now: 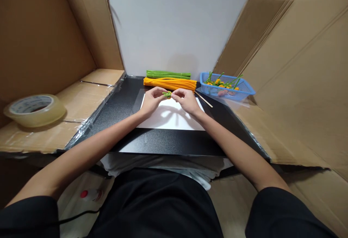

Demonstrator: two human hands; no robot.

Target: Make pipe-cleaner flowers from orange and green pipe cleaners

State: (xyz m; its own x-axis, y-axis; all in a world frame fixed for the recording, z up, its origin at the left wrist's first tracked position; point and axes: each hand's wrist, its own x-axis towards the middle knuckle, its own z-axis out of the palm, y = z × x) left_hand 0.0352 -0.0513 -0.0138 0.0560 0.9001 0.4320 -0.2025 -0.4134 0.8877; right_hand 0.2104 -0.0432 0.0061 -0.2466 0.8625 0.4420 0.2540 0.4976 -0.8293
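Observation:
My left hand [151, 101] and my right hand [186, 101] meet over a white sheet of paper [171, 119] on the black table [163, 142]. Both pinch a small green pipe-cleaner piece [167, 94] held between their fingertips, with a bit of orange showing under it. Just behind the hands lie a bundle of orange pipe cleaners [170, 83] and, further back, a bundle of green pipe cleaners [168, 74].
A blue plastic basket [227, 86] with several orange-and-green pieces sits at the back right. A thin wooden stick [204, 100] lies beside my right hand. A roll of clear tape [34, 109] rests on the cardboard ledge at the left. Cardboard walls close in both sides.

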